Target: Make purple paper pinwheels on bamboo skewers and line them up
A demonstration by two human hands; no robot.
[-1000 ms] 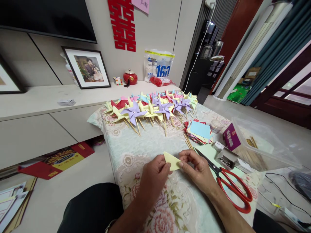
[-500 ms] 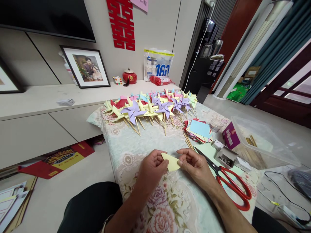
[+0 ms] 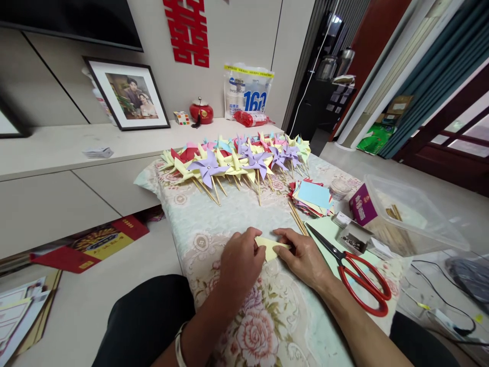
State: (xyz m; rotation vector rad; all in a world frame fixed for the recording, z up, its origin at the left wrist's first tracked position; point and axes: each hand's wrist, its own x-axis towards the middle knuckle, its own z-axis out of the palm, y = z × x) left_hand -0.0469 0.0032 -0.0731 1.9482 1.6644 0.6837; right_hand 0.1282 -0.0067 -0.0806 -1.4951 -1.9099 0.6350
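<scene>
Both hands press a yellow paper (image 3: pixel 272 246) flat on the worktop (image 3: pixel 237 214). The left hand (image 3: pixel 240 265) and the right hand (image 3: pixel 303 257) each have a narrow grip pinching its ends. Red scissors (image 3: pixel 353 275) lie just beside the right hand.

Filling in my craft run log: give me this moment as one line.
left hand: pinching folded pale yellow paper piece | right hand: pressing same paper onto floral tablecloth | red-handled scissors: right, untouched

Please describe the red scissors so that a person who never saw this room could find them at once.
Start at the table under the floral cloth. Right of the right hand lie the red-handled metal scissors, blades open, pointing toward the thin wooden sticks. Only they have big red loops.
</scene>
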